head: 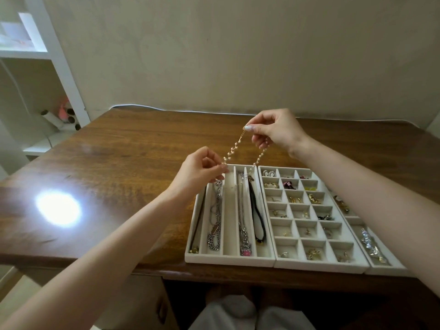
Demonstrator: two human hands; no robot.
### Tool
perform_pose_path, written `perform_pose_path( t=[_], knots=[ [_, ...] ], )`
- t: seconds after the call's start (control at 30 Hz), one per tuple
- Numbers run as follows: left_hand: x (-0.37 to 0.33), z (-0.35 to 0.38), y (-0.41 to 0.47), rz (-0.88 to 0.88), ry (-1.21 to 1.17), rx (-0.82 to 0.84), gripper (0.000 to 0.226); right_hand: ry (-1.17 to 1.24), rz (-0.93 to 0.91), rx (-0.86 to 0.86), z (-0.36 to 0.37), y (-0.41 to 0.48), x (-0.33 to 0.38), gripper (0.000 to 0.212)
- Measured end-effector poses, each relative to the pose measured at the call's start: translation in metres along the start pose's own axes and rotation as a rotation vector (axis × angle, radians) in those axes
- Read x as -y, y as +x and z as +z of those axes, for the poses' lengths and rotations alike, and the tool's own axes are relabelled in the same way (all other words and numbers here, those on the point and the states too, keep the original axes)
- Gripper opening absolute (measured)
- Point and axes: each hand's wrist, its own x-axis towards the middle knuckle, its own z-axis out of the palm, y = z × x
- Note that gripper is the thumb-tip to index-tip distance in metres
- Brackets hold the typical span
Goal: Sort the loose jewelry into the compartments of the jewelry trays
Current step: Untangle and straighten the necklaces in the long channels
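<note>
Two hands are raised above the far end of the trays, with a beaded necklace strung between them; the right hand is closed in a pinch on the clasp end, a second strand trailing from under its curled fingers down toward the tray, and the left hand is pinched on the lower end of the chain, just above the rim. The step in hand is judged to be the laying of the necklace into the long tray, whose middle slot is seen bare; it would best be done with the chain held straight, the low end set down at one end of the slot first and the rest paid out along its length, so that no loop is dropped over a divider. Care is called for on both sides, since a silver chain lies in the slot to the left and more chains and a black cord in those to the right, where snagging is likely; a grid tray of small pieces is set against the long tray on the counter, a third tray is partly hidden under the right forearm, and a bright glare is cast on the wood.
</note>
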Motion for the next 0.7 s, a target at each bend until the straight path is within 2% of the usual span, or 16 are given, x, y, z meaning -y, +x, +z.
perform_pose_path(
  t=[0.1, 0.3, 0.43, 0.7],
  knots=[
    [0.005, -0.001, -0.003, -0.041, 0.108, 0.002, 0.022, 0.012, 0.018, -0.02, -0.002, 0.005, -0.003, 0.001],
    [0.004, -0.004, -0.012, -0.001, 0.421, -0.019, 0.016, 0.042, 0.029, -0.079, -0.011, 0.018, -0.004, 0.003],
    [-0.002, -0.002, -0.018, 0.034, 0.493, 0.013, 0.016, 0.041, 0.037, -0.097, -0.012, 0.022, -0.004, 0.008],
    [-0.007, -0.004, -0.042, 0.136, 0.562, -0.073, 0.016, -0.048, 0.118, -0.052, -0.011, 0.027, -0.015, 0.006]
  ],
)
